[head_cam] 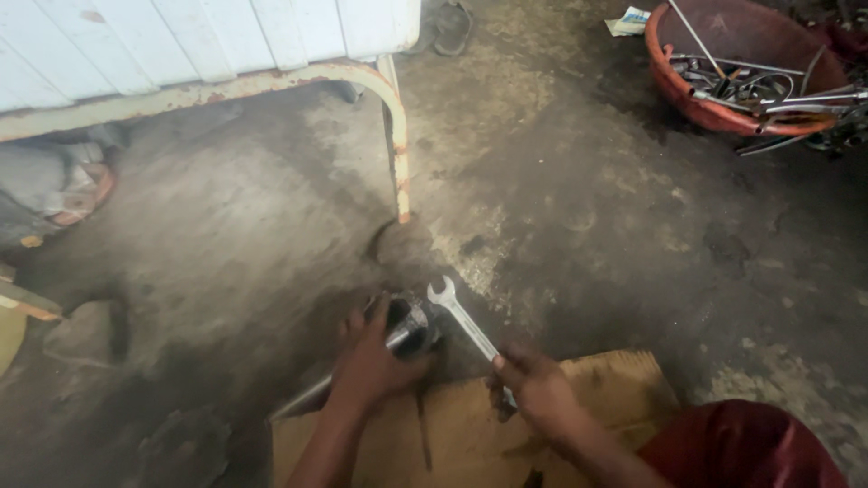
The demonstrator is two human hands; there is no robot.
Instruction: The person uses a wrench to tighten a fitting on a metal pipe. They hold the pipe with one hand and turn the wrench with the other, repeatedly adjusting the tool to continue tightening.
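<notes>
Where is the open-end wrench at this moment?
In the head view, the wrench is low and centre, held in the right hand, its open end beside the metal part under the left hand, above the cardboard sheet.

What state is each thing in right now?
Left hand: closed around the metal part, holding it at the floor.
Right hand: grip closed on the wrench, open jaw end up, beside the part.
Cardboard: lying flat under the hands.
Red basin: upright, full of tools.
Bench: standing, frame rusty.
</notes>
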